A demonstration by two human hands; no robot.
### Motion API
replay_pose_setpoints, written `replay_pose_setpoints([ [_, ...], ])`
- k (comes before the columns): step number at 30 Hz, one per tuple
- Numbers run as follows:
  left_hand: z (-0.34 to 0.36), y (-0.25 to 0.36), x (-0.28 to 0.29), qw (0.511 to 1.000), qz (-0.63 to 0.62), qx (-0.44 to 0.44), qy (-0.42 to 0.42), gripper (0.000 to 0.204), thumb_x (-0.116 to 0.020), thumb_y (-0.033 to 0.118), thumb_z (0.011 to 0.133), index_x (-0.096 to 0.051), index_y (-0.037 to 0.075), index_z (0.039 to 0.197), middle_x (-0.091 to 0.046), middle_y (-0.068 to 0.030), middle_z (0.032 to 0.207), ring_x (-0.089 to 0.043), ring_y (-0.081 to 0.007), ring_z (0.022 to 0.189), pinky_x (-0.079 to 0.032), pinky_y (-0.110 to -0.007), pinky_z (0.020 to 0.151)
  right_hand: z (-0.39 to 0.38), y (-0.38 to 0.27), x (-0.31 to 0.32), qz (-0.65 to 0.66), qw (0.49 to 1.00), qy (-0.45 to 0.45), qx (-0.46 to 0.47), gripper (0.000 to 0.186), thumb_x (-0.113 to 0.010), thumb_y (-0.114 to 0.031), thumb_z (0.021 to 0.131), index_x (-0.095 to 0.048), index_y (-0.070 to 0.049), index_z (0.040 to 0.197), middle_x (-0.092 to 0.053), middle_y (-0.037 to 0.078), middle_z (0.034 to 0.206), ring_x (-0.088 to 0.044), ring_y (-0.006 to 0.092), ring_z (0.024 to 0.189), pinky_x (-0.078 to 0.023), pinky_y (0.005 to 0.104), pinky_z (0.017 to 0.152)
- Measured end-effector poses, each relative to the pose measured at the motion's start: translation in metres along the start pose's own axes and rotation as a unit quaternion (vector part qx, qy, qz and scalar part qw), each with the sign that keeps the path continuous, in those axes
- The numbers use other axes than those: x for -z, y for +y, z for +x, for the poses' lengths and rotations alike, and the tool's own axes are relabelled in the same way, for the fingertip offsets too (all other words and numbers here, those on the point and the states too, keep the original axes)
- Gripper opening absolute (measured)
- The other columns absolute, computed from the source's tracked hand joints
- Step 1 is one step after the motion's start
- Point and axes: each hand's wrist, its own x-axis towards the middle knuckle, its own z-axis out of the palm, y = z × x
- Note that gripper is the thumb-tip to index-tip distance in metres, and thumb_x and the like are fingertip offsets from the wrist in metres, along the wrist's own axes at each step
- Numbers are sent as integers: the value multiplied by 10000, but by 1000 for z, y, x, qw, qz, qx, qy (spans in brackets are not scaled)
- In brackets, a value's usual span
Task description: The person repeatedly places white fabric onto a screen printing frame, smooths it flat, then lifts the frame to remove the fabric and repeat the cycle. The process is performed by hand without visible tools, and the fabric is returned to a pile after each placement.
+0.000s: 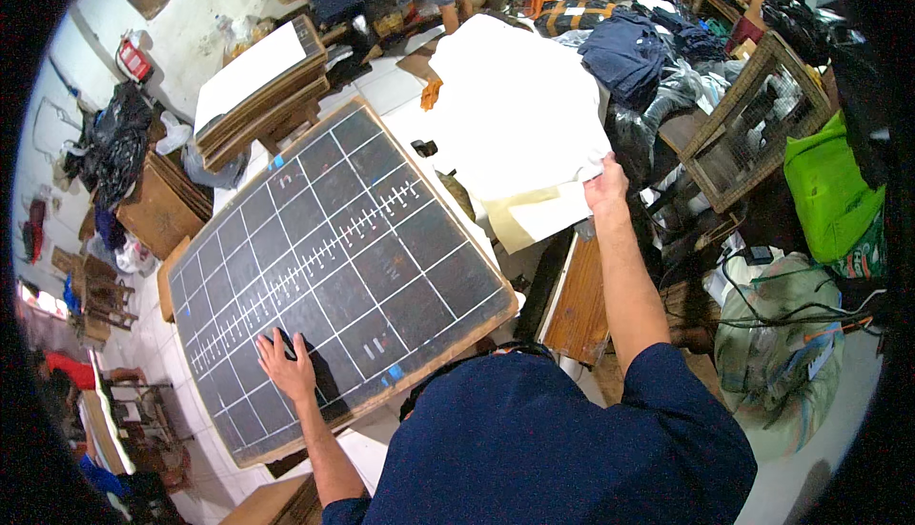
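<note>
My left hand [288, 369] lies with its fingers spread on a large black board [381, 268] marked with a white grid and a row of ruler-like ticks. The board is tilted and has bits of blue tape along its edges. To the right, my right hand [606, 188] pinches the near right edge of a broad white sheet [519, 115]. Whether the sheet is cloth or paper I cannot tell, as it is overexposed. A tan strip [513, 224] shows along its near edge.
Behind the board stands a stack of wooden panels [262, 87] topped with white. Dark blue clothes [624, 53], a wire-mesh wooden frame [758, 120] and a bright green bag [831, 177] crowd the right. A wooden bench [579, 296] is beside my right forearm. Other people are further off.
</note>
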Motion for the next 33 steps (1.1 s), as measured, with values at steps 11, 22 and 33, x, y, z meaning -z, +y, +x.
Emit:
replay_pose_setpoints([
  [11,0,280,40,811,-455,-326,-167,626,-739,190,863,-485,8,1405,-551,-231,1378,-556,-337,1263,-453,-401,1052,-132,-15,-104,18,968,-250,9,256,-542,-131,998,-512,-115,1252,-638,77,1137,-666,221,976,-595,424,781],
  [22,7,364,46,743,-617,-243,-96,369,-512,-134,859,-577,-38,1209,-664,-140,1118,-643,-217,1058,-529,-324,910,-224,2,-108,46,947,-315,-32,421,-502,-45,993,-365,-66,1390,-601,118,1241,-651,223,1095,-559,420,941],
  [33,17,317,23,830,-536,-153,-9,322,-555,-66,812,-627,-3,1119,-665,-172,990,-665,-331,909,-525,-363,830,-203,8,-96,69,944,-322,-38,388,-483,-176,1016,-427,-35,1372,-623,113,1220,-660,237,1047,-564,406,893],
])
